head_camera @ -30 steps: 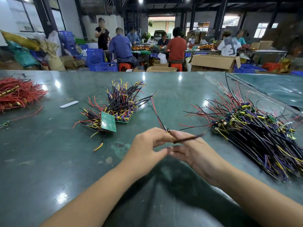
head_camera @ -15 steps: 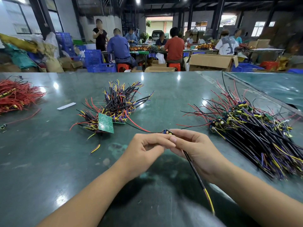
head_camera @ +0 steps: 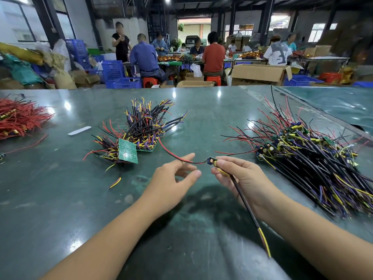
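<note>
Board (head_camera: 212, 161) w/ wires pinched btwn thumb & forefinger of right hand (head_camera: 242, 178); left hand (head_camera: 173, 178) spread, fingers loose, gripping nothing; red-black lead (head_camera: 177, 157) crosses its forefinger.

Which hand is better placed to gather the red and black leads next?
Left, probably. The left hand is open and the red and black leads run across its forefinger. The right hand is busy pinching the small board, with the black sleeved cable trailing from it.
</note>
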Available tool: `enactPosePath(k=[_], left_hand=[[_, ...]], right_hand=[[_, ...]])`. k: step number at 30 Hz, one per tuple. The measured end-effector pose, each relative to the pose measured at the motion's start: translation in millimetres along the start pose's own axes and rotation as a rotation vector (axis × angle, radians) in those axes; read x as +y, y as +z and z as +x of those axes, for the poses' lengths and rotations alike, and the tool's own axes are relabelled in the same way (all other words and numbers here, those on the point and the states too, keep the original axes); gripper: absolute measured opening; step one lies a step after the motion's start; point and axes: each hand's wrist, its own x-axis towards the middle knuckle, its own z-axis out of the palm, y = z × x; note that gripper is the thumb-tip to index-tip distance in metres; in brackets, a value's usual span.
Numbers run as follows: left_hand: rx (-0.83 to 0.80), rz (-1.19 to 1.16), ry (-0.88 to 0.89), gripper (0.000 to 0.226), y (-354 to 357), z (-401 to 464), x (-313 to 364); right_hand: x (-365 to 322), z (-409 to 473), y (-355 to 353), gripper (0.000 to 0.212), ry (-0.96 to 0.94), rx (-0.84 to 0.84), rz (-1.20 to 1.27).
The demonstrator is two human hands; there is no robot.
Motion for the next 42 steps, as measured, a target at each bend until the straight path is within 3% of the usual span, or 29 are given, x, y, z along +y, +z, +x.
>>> enactPosePath(k=[3,8,13,17,21,25,27,29,31,33,42], left_hand=[[0.028,-0.182,0.058,0.032,-2.2,0.7,2.2],[0.085,-0.246,0.128,0.010,-1.6,1.0,6.1],[0.130,-0.221,0.114,0.020,-3.4,2.1,6.3],[0.198,-0.372,0.017,0.020,-0.5,2.3,13.0],[0.249,-0.541,-0.144,0.035,8.1,3.9,14.1],[0.112,-0.591,0.054,0.026,1.8,0.0,15.1],[0.042,-0.540,0.170,0.027,-2.0,-2.7,15.1],[0.043,-0.307,0.217,0.031,-3.7,-3.2,13.3],[0.028,-0.039,0.205,0.041,-4.3,-2.7,11.1],[0.012,0.074,0.161,0.047,-4.1,-2.6,10.0],[0.204,-0.286,-0.029,0.049,-21.9,13.3,4.9]], right_hand=[[2.4,-0.4,0.4,0.018,0.008,-0.021,-0.037],[5.4,-1.5,1.0,0.023,0.053,-0.063,-0.105],[5.6,-5.0,3.0,0.012,0.075,-0.172,-0.234],[2.9,-5.6,4.8,0.015,0.098,-0.229,-0.244],[7.8,-7.1,10.2,0.016,0.133,-0.284,-0.259],[11.1,-9.4,11.2,0.016,0.140,-0.310,-0.265],[11.4,-9.4,11.1,0.017,0.132,-0.309,-0.252],[12.0,-9.4,10.8,0.017,0.132,-0.305,-0.254],[12.2,-10.0,10.3,0.016,0.125,-0.318,-0.266],[11.9,-10.4,9.2,0.016,0.111,-0.335,-0.280],[7.1,-9.8,5.6,0.024,-0.094,-0.459,-0.612]])
